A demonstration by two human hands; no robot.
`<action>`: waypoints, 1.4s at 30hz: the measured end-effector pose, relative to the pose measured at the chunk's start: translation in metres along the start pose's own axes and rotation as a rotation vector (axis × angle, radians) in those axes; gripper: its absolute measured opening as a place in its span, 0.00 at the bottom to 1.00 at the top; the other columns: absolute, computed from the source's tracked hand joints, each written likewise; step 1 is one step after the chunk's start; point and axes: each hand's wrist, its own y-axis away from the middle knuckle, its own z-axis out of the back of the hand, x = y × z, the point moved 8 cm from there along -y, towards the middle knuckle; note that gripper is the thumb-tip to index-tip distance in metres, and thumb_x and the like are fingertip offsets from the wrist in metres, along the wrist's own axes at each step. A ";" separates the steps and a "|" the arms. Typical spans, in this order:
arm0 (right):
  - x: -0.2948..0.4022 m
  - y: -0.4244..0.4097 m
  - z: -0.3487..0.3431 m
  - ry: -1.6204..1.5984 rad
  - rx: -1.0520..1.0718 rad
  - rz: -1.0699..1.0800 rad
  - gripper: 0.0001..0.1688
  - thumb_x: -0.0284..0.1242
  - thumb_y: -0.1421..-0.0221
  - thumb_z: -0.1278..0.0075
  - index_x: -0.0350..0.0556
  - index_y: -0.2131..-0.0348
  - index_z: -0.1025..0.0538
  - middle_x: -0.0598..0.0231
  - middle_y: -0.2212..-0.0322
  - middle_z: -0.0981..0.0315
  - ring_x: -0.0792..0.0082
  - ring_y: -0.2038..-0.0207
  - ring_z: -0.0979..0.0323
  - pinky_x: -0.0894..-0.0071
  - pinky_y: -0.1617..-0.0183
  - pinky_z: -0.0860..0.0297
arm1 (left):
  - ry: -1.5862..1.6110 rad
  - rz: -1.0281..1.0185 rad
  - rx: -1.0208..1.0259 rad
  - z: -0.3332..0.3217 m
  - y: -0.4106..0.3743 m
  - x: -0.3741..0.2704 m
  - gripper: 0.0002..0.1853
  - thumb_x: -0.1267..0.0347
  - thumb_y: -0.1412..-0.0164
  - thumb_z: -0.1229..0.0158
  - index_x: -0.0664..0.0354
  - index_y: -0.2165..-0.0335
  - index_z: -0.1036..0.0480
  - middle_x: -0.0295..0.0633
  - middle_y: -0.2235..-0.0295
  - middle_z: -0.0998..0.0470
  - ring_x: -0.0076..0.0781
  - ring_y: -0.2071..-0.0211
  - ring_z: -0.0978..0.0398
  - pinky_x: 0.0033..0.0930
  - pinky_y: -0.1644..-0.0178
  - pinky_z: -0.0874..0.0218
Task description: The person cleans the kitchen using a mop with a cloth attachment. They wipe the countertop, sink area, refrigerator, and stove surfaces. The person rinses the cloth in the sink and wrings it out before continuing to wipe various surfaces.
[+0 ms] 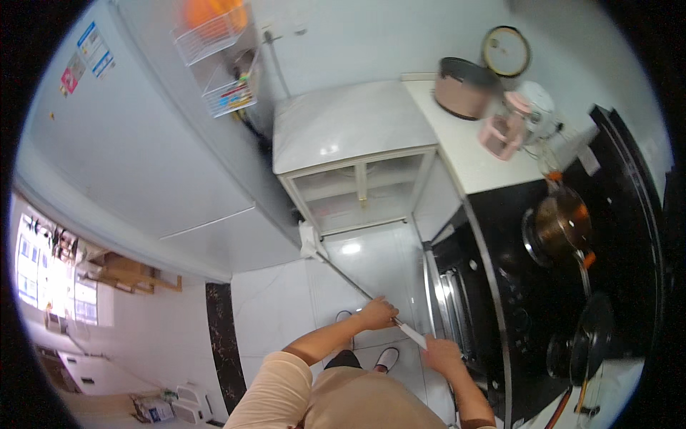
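Both of my hands grip a long-handled floor cleaning tool (345, 277) with a metal pole and a white grip. My left hand (378, 313) closes around the metal pole, farther down it. Nearer my body, my right hand (442, 354) is wrapped around the end of the white grip. The tool's white head (309, 239) rests at the foot of the refrigerator, beside the front left corner of a low cabinet; its exact type is not clear.
A large refrigerator (144, 134) stands at the left, and a glass-doored cabinet (356, 126) ahead. On the right are a black cooktop (498, 241) with a pot (563, 217) and a counter (450, 134) with appliances. White tiles (278, 300) cover the floor.
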 end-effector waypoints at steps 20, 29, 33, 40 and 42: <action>0.034 0.324 0.068 -0.005 -0.224 -0.590 0.10 0.33 0.56 0.47 0.50 0.72 0.29 0.63 0.81 0.29 0.60 0.78 0.28 0.63 0.78 0.35 | 0.095 -0.678 0.623 -0.021 0.013 -0.180 0.14 0.60 0.42 0.52 0.58 0.65 0.31 0.48 0.68 0.28 0.50 0.65 0.29 0.46 0.63 0.38; 0.153 0.269 0.058 -0.180 -0.390 -0.662 0.21 0.30 0.53 0.49 0.46 0.57 0.31 0.62 0.77 0.34 0.61 0.80 0.31 0.64 0.78 0.34 | 0.064 -0.918 0.175 0.067 0.009 -0.107 0.07 0.65 0.49 0.47 0.57 0.72 0.31 0.40 0.74 0.28 0.42 0.68 0.29 0.41 0.67 0.36; 0.186 0.267 0.065 -0.323 -0.435 -0.690 0.22 0.31 0.49 0.54 0.46 0.53 0.34 0.54 0.72 0.31 0.52 0.78 0.30 0.56 0.76 0.34 | -0.007 -0.962 0.176 0.107 0.012 -0.104 0.07 0.67 0.50 0.46 0.58 0.74 0.33 0.39 0.74 0.29 0.41 0.67 0.29 0.40 0.65 0.36; 0.246 0.267 0.053 -0.313 -0.571 -0.740 0.23 0.28 0.47 0.56 0.47 0.50 0.36 0.51 0.69 0.33 0.48 0.77 0.31 0.54 0.74 0.34 | -0.099 -1.081 0.165 0.154 0.036 -0.106 0.07 0.66 0.51 0.45 0.56 0.74 0.33 0.39 0.75 0.30 0.41 0.68 0.29 0.41 0.67 0.36; 0.266 0.266 0.045 -0.320 -0.618 -0.743 0.25 0.27 0.47 0.56 0.46 0.49 0.38 0.52 0.69 0.34 0.47 0.77 0.31 0.53 0.75 0.34 | -0.149 -1.102 0.105 0.165 0.046 -0.105 0.07 0.66 0.53 0.44 0.56 0.75 0.33 0.39 0.76 0.31 0.41 0.69 0.30 0.41 0.69 0.36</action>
